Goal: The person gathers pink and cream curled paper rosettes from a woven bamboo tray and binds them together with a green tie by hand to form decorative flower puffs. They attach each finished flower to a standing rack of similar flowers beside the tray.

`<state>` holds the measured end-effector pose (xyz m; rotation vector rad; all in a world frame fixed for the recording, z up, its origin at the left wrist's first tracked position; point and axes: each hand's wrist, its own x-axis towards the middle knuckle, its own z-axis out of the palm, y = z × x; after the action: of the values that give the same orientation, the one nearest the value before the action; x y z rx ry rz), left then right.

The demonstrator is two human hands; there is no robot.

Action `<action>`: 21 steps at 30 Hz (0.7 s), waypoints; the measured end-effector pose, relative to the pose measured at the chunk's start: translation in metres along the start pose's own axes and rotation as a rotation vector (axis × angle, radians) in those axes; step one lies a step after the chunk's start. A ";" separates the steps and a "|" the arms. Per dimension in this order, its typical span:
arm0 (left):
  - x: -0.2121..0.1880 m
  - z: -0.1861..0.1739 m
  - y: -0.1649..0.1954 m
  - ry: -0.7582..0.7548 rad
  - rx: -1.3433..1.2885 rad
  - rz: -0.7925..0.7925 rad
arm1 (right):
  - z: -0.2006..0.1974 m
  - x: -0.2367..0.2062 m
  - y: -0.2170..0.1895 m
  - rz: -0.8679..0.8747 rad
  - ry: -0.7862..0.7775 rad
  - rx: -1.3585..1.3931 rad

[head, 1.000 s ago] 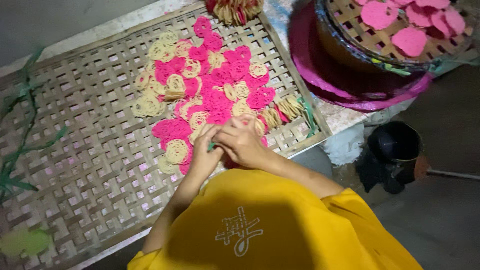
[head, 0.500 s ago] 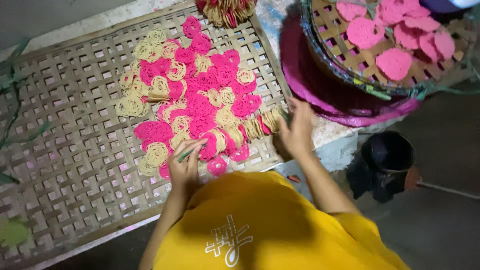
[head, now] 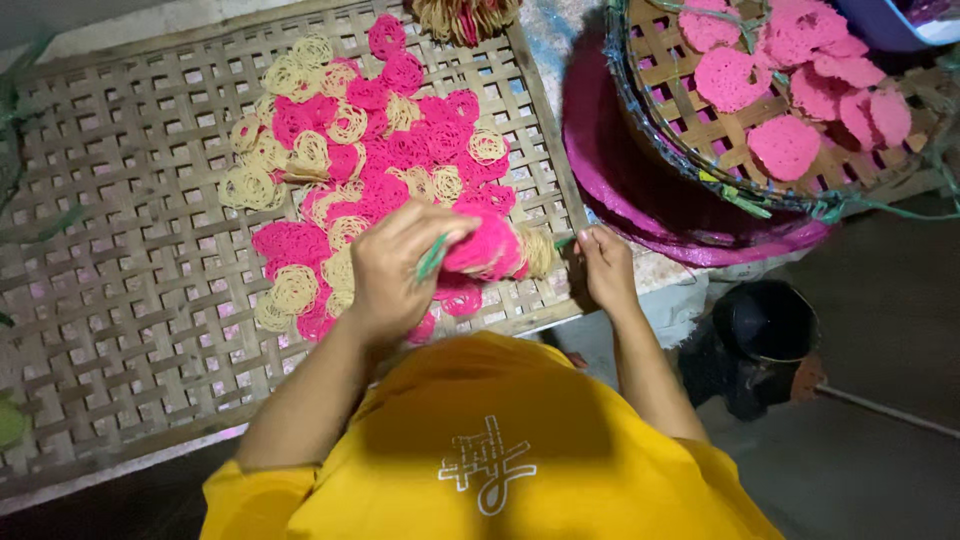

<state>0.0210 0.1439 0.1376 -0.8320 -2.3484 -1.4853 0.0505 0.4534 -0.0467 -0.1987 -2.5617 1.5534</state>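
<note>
woven bamboo tray (head: 120, 300) carried pink and cream noodle rounds (head: 370, 170), near its front edge the left hand (head: 395, 275) had its grip clenched around a pink round (head: 480, 250) with a green strip (head: 432, 258), and the right hand (head: 605, 265) pinched that strip's other end.

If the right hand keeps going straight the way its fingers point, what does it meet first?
Probably the wooden edge strip of the woven bamboo drying tray: the right hand points up the picture along it. Depth is unclear.
</note>
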 end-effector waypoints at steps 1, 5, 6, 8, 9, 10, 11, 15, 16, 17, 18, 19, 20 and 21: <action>0.003 0.000 0.008 -0.027 -0.006 0.029 | -0.001 0.001 -0.004 -0.005 -0.006 0.035; -0.005 -0.008 0.013 -0.043 -0.175 -0.045 | -0.004 0.013 -0.016 -0.070 0.108 0.261; -0.010 -0.008 0.004 -0.062 -0.181 -0.109 | -0.003 0.018 -0.017 -0.005 0.111 0.418; -0.027 -0.002 -0.016 -0.079 -0.255 -0.283 | -0.003 0.029 -0.017 0.053 0.127 0.525; -0.038 0.002 -0.026 -0.081 -0.318 -0.386 | -0.002 0.036 -0.017 0.040 0.145 0.482; -0.051 0.004 -0.037 -0.085 -0.381 -0.493 | 0.001 0.042 -0.018 0.033 0.163 0.439; -0.064 0.005 -0.047 -0.093 -0.349 -0.508 | 0.003 0.045 -0.021 0.034 0.166 0.388; -0.107 -0.006 -0.076 -0.031 -0.303 -0.619 | 0.010 0.057 -0.030 0.082 0.096 0.076; -0.113 -0.012 -0.079 0.003 -0.313 -0.660 | 0.010 0.058 -0.037 0.109 0.061 -0.028; -0.117 -0.018 -0.078 0.033 -0.225 -0.587 | 0.010 0.057 -0.046 -0.007 0.103 -0.118; -0.121 -0.025 -0.075 0.062 -0.138 -0.513 | 0.011 0.055 -0.056 -0.125 0.143 -0.209; -0.122 -0.032 -0.073 0.091 -0.052 -0.439 | 0.011 0.052 -0.067 -0.245 0.180 -0.299; -0.121 -0.039 -0.072 0.088 0.055 -0.232 | 0.014 0.048 -0.078 -0.323 0.251 -0.378; -0.120 -0.047 -0.072 0.085 0.160 -0.023 | 0.023 0.040 -0.090 -0.404 0.322 -0.458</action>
<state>0.0713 0.0387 0.0470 -0.6907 -2.3840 -1.2932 0.0032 0.3995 0.0246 0.0247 -2.4551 0.7223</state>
